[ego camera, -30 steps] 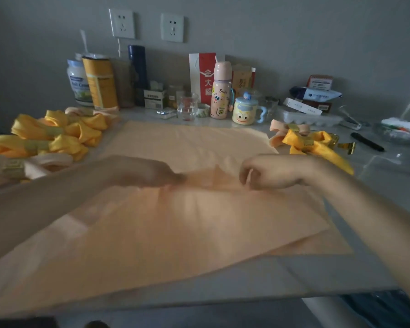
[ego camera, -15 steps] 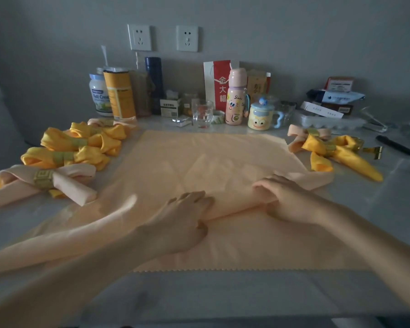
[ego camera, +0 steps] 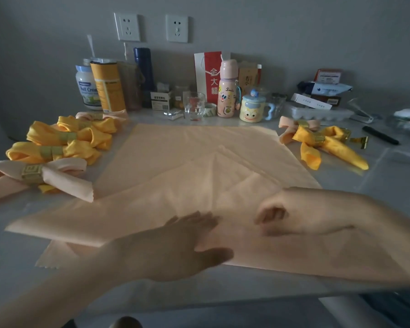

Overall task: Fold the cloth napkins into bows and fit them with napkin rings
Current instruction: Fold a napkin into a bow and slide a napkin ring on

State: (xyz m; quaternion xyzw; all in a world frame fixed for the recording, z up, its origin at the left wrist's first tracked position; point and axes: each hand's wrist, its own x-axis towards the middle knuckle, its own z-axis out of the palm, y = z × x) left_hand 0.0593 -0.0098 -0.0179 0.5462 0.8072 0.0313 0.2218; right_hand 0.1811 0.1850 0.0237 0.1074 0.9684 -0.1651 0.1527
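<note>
Lying on the table (ego camera: 376,185), the peach napkin (ego camera: 175,162) ran its long fold left to right under both hands. The left hand (ego camera: 175,252) pressed flat, fingers straight. The right hand (ego camera: 294,216) sat just beside it with curled fingers, and I could not tell if it pinched the cloth.

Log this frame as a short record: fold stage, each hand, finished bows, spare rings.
stage: peach napkin spread on the table, near part folded over, no ring on it
left hand: flat on the napkin, fingers straight
right hand: fingers curled on the napkin; grip unclear
left bows: pile of yellow and peach, ringed
right bows: smaller group, yellow and peach, ringed
loose gold ring: beside the right bows
</note>
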